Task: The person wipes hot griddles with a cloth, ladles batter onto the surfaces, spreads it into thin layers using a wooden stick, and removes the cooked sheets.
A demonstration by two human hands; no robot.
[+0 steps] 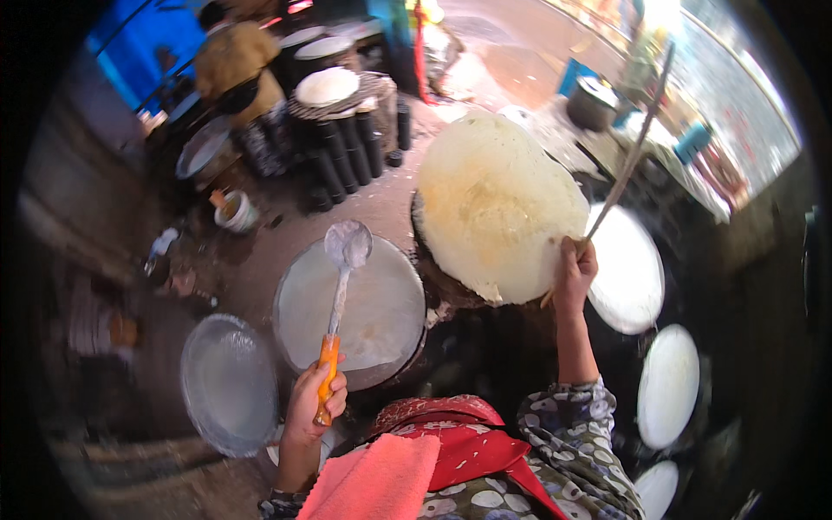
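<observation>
My left hand (314,397) is closed around the orange handle of a ladle (340,286). Pale wet batter coats the ladle's bowl, which hangs above a round griddle (303,321) with a whitish layer spread over it. A long thin wooden stick (631,160) is in the grip of my right hand (575,269), slanting up and to the right. Just left of that hand, a large thin flatbread (494,204), cream with yellowish patches, is over a second, dark round griddle. My right fingers are at its edge; whether they pinch it too, I cannot tell.
White round discs (624,269) line the right side. A grey round pan (230,386) stands at left, a small white bucket (236,211) beyond it. Farther back are a stove with black pipes (347,147), a dark pot (594,102) and another person (234,65) facing away.
</observation>
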